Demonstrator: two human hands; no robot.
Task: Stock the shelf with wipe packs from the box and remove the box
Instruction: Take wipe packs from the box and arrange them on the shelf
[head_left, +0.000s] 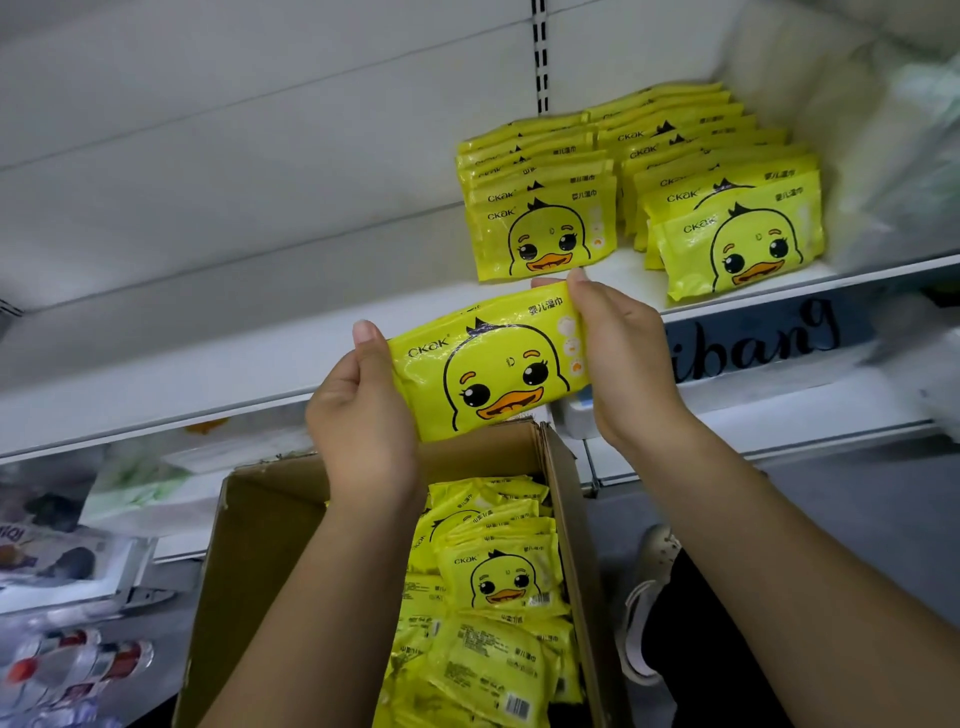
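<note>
Yellow wipe pack (488, 364) lay long-side across, gripped at its ends by left hand (363, 410) and right hand (618, 353), just below the shelf (779, 283) rows (545, 218), above the box (270, 525).

Box (249, 545) runs off the bottom edge; left forearm (332, 597) blocks part of the packs inside (504, 577), and back-label print there is too small to read. Left hand (363, 415) and right hand (623, 358) cover both ends of the held pack (483, 374). Shelf-edge lettering (763, 338) starts behind the right hand, lower-left goods (78, 660) are blurred.
</note>
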